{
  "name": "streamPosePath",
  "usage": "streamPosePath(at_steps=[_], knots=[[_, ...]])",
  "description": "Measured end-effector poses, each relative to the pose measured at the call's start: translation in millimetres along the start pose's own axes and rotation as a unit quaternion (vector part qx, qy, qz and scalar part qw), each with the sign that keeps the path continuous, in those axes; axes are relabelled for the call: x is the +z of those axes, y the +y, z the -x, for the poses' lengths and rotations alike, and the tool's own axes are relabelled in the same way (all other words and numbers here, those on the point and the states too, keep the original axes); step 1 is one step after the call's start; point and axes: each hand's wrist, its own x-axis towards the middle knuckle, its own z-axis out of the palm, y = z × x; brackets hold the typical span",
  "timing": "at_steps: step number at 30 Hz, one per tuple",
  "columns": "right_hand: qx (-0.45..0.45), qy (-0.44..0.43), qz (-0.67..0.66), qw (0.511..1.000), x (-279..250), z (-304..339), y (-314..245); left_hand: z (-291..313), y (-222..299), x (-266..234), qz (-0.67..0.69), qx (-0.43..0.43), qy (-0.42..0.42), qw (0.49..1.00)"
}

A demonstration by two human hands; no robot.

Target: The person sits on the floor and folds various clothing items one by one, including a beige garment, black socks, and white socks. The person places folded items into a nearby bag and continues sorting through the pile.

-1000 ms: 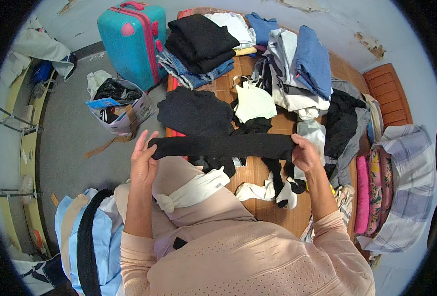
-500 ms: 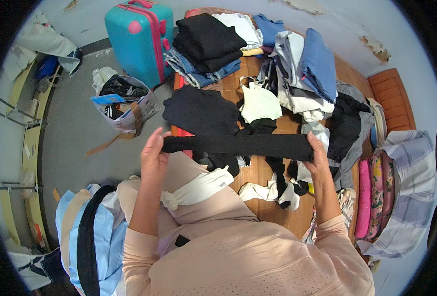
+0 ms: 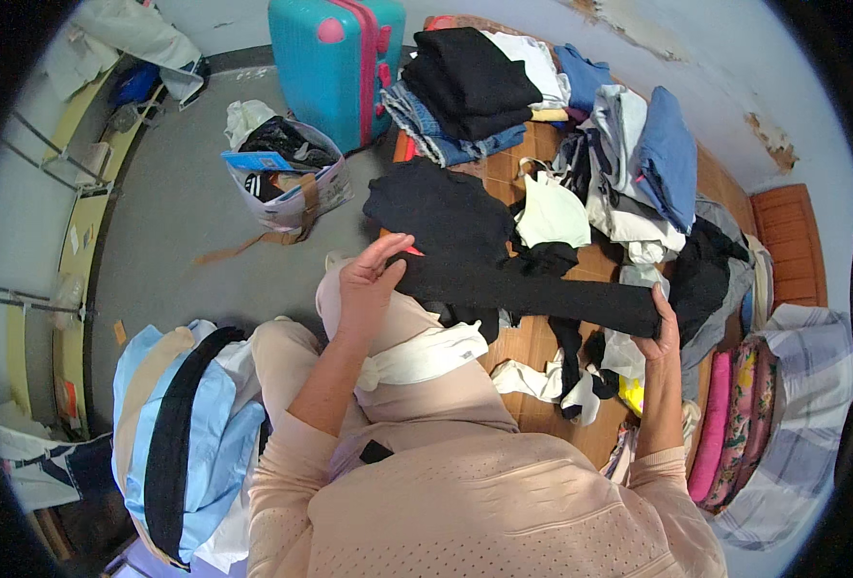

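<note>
A long black garment folded into a flat strip stretches in front of me, sloping down to the right. My left hand is at its left end, the thumb against the cloth and the fingers partly extended. My right hand grips the other end, thumb on top. Beneath the strip, a white knotted cloth rests across my thigh. Just beyond the strip lies a dark navy garment, with a pale green bra to its right.
Folded black clothes and jeans are stacked at the back, near a turquoise suitcase. A stuffed bag stands on the grey floor. Blue shirts hang at lower left. Folded bedding lies at right.
The scene has shifted rightward and the view has turned slightly. The black strip has gone from nearly level to tilted, its right end lower. My left hand's fingers have straightened somewhat.
</note>
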Motion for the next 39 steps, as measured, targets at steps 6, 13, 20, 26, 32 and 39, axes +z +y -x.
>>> streamPosePath(at_steps=[6,13,20,26,32,39], knots=[[0.023,-0.072,0.033,0.997,-3.2,-10.3,-4.8,9.9,1.8,-3.2,-0.036,0.013,-0.005,0.999],[-0.006,-0.111,0.074,0.991,60.5,-3.1,-4.0,41.6,19.7,-36.4,-0.13,0.072,0.081,0.986],[-0.106,-0.144,0.455,0.873,113.1,-67.7,59.4,65.0,-0.3,-109.3,-0.183,0.02,0.191,0.964],[-0.226,-0.098,0.647,0.722,24.4,-87.8,96.0,78.7,-23.9,-120.9,-0.183,-0.041,0.179,0.966],[-0.249,0.025,0.755,0.606,-29.7,-57.2,120.9,87.8,-31.1,-131.0,-0.127,-0.174,0.176,0.961],[-0.177,0.017,0.626,0.759,-42.4,-92.7,130.8,84.7,-20.8,-136.7,-0.118,-0.213,0.202,0.949]])
